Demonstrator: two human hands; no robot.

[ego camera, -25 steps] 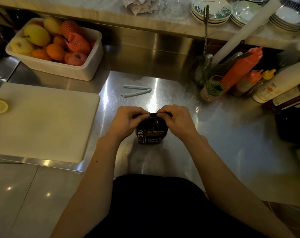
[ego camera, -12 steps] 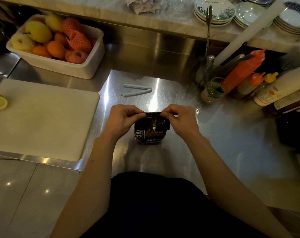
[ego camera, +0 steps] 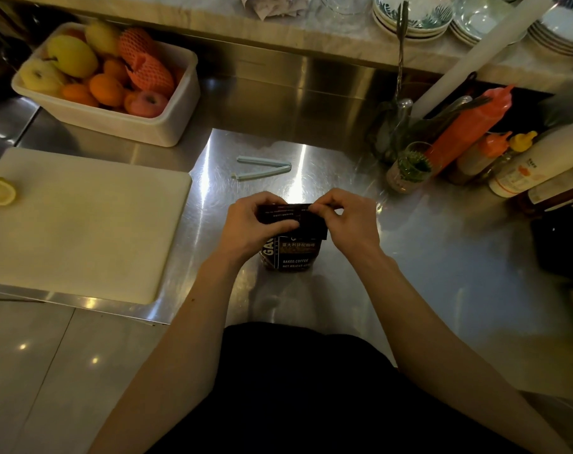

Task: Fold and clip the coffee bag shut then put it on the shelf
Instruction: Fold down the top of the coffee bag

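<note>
A steel counter (ego camera: pixel 426 257) holds a white cutting board (ego camera: pixel 82 224) at the left and a tub of fruit (ego camera: pixel 167 126) behind it. The dark coffee bag (ego camera: pixel 293 253) stands upright near the counter's front edge, its top flap bent over. The left hand (ego camera: pixel 249 229) and right hand (ego camera: pixel 350 224) both pinch that flap, so folding looks underway. The pale clip (ego camera: pixel 262 167) lies untouched beyond the bag; clipping and shelving remain. No shelf can be clearly identified, and the fold's crease is hidden by fingers.

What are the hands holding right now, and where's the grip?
Both hands, left hand and right hand, pinch the coffee bag along its folded top edge, one at each end.
</note>
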